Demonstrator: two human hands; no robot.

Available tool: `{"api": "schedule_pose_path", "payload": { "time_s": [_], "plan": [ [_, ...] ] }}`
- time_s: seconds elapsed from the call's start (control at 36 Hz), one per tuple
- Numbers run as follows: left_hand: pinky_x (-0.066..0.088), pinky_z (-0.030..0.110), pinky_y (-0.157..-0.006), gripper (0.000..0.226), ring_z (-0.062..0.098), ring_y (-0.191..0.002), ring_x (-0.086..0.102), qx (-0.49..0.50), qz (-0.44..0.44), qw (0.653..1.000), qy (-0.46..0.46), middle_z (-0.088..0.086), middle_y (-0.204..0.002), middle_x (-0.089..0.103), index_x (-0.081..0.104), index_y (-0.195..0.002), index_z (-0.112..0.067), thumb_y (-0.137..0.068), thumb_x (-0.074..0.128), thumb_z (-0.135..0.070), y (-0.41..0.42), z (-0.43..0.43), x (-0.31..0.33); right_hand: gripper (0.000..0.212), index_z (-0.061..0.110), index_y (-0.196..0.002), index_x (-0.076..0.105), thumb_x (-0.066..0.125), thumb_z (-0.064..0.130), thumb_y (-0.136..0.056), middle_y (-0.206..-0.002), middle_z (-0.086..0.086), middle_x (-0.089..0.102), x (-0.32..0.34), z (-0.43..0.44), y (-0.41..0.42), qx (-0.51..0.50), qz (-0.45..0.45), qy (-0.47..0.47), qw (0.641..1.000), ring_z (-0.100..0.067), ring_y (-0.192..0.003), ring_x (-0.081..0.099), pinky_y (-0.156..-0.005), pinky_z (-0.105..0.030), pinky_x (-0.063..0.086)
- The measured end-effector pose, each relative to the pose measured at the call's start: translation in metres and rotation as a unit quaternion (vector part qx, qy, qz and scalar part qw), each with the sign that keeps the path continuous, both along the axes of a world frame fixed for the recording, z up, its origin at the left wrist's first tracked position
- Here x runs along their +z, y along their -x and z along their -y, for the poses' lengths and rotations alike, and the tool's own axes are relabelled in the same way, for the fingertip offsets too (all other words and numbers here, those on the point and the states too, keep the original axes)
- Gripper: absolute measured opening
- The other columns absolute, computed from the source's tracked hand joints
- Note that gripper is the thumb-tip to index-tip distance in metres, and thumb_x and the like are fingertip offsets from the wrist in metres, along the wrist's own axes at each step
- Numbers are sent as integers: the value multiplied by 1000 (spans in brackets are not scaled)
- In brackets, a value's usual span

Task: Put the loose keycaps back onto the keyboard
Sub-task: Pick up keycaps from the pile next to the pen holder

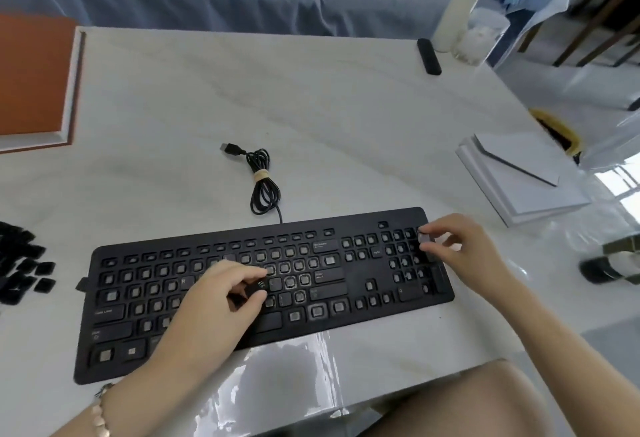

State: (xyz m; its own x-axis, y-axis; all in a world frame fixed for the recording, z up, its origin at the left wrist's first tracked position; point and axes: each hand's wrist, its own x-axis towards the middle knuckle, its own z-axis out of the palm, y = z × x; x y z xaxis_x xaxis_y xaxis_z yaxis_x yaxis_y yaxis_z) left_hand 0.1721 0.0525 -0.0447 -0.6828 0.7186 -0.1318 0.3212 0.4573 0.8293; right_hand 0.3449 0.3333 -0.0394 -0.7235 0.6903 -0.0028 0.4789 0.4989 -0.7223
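Beaded bracelet (pixel 100 412), bare forearms, sleeveless.

Behind the keyboard: we see broad bare table (pixel 311 107) beyond the keyboard (pixel 346 312) — only the coiled cable (pixel 264 182) lies there, near its back edge.
Left: open table separates the keycap pile (pixel 20 263) from the keyboard's end; the orange box (pixel 31 79) fills the far corner.
Right: the paper stack (pixel 519 176) lies near.
Over the keys: our left hand (pixel 225 298) covers the middle rows, our right hand (pixel 460 249) covers the numpad's far corner.

A white marble table (pixel 311 97) carries an orange board (pixel 31 79), a black bar (pixel 428 56), a tall white bottle (pixel 457 10) and stacked white envelopes (pixel 519 176).
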Motion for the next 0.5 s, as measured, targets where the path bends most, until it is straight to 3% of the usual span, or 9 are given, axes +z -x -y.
{"api": "schedule_pose_path", "payload": {
  "time_s": [0.14, 0.22, 0.36, 0.44, 0.5],
  "plan": [
    [38, 5, -68, 40, 0, -85, 55, 11, 4, 1000, -4, -12, -88, 62, 60, -87, -42, -80, 71, -4, -3, 1, -3, 37, 33, -81, 63, 74, -1, -73, -86, 10, 56, -15, -8, -2, 37, 31, 13, 999, -4, -80, 52, -65, -9, 36],
    [39, 5, -68, 42, -1, -85, 55, 19, 8, 1000, -5, -12, -89, 63, 59, -88, -42, -79, 71, -3, -6, 2, -4, 33, 32, -83, 65, 73, 1, -74, -88, 9, 54, -19, -10, -4, 30, 36, 30, 998, -19, -80, 51, -65, -11, 37],
    [39, 6, -68, 40, 0, -86, 55, 19, 15, 1000, -7, -12, -89, 63, 59, -89, -41, -79, 70, -3, -8, 1, -3, 40, 38, -77, 66, 71, -2, -75, -90, 2, 54, -20, -8, -4, 38, 1, 59, 998, -12, -79, 50, -64, -7, 36],
    [40, 7, -68, 41, 0, -86, 55, 19, 14, 1000, -5, -13, -89, 63, 59, -89, -42, -79, 70, -3, -7, 1, -4, 55, 55, -69, 67, 72, 0, -75, -91, 4, 56, -22, -11, -3, 48, 1, 59, 997, -15, -79, 51, -64, -8, 35],
    [40, 8, -68, 41, 1, -86, 55, 17, 10, 1000, -5, -13, -89, 63, 59, -88, -42, -79, 70, -4, -7, 2, -5, 53, 52, -69, 68, 72, 0, -75, -91, 4, 56, -23, -14, -3, 55, 3, 58, 997, -20, -80, 51, -64, -7, 35]
  ]
}}
